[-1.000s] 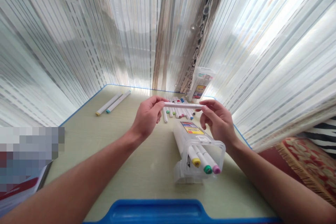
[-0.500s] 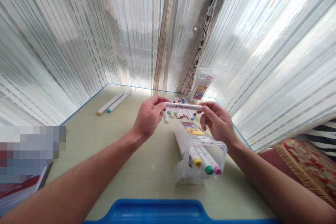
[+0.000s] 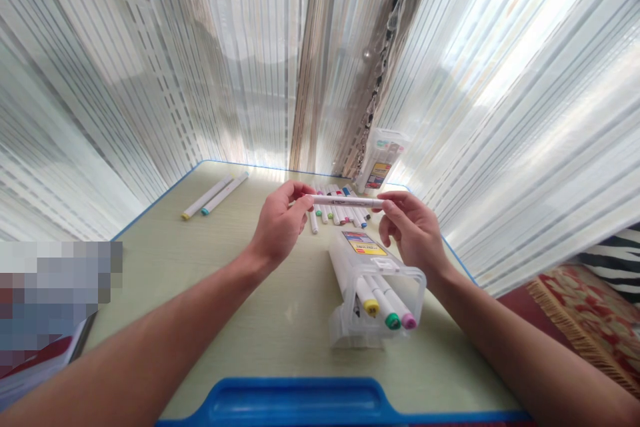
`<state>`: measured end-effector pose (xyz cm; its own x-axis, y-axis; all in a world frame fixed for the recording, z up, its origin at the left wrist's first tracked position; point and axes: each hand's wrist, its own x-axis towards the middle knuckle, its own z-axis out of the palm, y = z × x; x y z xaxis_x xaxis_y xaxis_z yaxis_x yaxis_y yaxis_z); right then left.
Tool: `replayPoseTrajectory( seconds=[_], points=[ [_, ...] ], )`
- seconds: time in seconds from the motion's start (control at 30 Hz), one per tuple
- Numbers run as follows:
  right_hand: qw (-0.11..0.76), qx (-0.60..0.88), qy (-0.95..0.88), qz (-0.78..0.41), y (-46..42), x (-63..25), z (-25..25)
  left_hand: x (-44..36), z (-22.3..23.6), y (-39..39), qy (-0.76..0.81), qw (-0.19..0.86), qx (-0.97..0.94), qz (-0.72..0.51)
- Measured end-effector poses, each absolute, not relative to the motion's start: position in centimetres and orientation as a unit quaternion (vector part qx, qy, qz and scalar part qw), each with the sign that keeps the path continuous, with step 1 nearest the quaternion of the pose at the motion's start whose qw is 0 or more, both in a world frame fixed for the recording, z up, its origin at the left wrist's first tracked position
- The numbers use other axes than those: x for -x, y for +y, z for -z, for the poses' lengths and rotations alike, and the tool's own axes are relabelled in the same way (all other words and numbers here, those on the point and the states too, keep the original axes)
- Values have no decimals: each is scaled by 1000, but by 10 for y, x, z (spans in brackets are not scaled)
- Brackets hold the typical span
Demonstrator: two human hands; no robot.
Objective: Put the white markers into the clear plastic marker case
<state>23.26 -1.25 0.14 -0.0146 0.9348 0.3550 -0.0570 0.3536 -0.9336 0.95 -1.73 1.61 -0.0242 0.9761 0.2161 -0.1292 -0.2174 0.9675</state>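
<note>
Both my hands hold one white marker (image 3: 345,201) level above the table. My left hand (image 3: 278,225) pinches its left end, and my right hand (image 3: 411,228) pinches its right end. Below my right hand lies a clear plastic marker case (image 3: 373,283) on its side, with three markers inside showing yellow, green and pink caps. Behind the held marker, a row of several loose markers (image 3: 336,212) lies on the pale green table (image 3: 215,267).
Two more markers (image 3: 215,194) lie at the table's far left. A second clear case (image 3: 380,161) stands upright at the back by the striped curtains. A blue tray edge (image 3: 295,403) runs along the near side. A patterned rug (image 3: 585,320) shows at right.
The marker stays held between both hands; the hands have barely shifted. The view moved slightly.
</note>
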Motion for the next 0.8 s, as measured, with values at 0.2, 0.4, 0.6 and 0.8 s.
replayPoseTrajectory(
  seconds=[0.2, 0.4, 0.6, 0.8],
  points=[
    [586, 385, -584, -410, -13, -232, -3, -10, -16, -17, 404, 474, -509, -594],
    [587, 392, -591, -390, -16, -231, -6, -8, -16, -16, 389, 476, -511, -601],
    [588, 387, -588, -398, -16, -231, -5, -9, -16, -15, 372, 474, -505, -618],
    [580, 403, -565, -426, -15, -231, -4, -9, -16, -15, 365, 469, -511, -621]
  ],
)
